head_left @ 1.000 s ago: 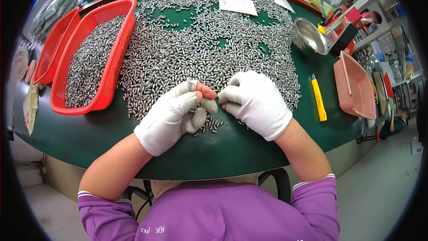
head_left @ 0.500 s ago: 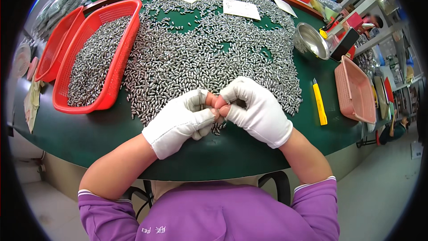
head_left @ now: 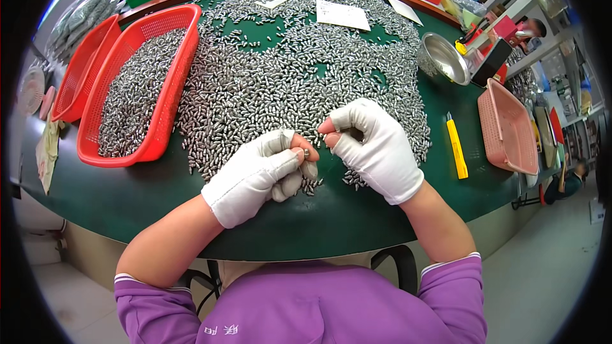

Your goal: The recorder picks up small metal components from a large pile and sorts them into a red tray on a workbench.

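Note:
Both my hands wear white gloves with bare thumb and index fingertips. My left hand (head_left: 255,175) pinches a small silvery metal piece (head_left: 306,152) between thumb and index finger, above the table's near part. To the right of it, my right hand (head_left: 377,151) is closed in a pinch over the edge of the pile; whatever its fingertips hold is too small to make out. A wide spread of similar bullet-shaped metal pieces (head_left: 274,89) covers the middle of the green table (head_left: 255,236). A few loose ones lie under my left fingers and a small group beside my right hand.
At left stands a red basket (head_left: 185,64) filled with metal pieces, beside another red basket (head_left: 62,99). To the right are a steel bowl (head_left: 456,67), a yellow cutter knife (head_left: 456,150) and a pink basket (head_left: 510,150). Paper slips (head_left: 342,15) lie on the pile.
My hands, whose fingertips met before, are now apart. The right has moved away to the right and slightly farther off; the left stays nearly in place, with the metal piece now showing.

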Available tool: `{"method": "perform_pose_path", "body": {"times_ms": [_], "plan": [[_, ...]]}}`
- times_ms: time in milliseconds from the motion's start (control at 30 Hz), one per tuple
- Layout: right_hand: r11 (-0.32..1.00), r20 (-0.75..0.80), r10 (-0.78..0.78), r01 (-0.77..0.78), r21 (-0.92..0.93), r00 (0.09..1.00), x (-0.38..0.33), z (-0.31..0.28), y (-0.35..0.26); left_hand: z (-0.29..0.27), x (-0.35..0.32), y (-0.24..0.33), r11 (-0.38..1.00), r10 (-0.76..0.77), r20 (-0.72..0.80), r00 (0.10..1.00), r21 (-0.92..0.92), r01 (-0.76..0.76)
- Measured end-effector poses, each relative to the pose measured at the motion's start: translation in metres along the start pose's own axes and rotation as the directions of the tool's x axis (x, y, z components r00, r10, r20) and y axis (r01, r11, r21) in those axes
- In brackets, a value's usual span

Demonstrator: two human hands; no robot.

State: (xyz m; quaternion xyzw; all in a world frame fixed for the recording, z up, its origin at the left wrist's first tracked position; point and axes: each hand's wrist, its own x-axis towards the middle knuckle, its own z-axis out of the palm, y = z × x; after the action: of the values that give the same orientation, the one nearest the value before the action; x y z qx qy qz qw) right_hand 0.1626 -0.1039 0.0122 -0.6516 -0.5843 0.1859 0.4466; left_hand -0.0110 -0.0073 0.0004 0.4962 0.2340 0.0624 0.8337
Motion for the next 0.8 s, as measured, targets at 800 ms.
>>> {"method": "perform_pose_path", "body": {"times_ms": [800], "plan": [[0.801,0.218,-0.196,0.284,-0.527,0.956,0.002,0.006,0.019,-0.007,0.004,-0.006,0.954,0.037,-0.061,0.997,-0.294,-0.054]]}}
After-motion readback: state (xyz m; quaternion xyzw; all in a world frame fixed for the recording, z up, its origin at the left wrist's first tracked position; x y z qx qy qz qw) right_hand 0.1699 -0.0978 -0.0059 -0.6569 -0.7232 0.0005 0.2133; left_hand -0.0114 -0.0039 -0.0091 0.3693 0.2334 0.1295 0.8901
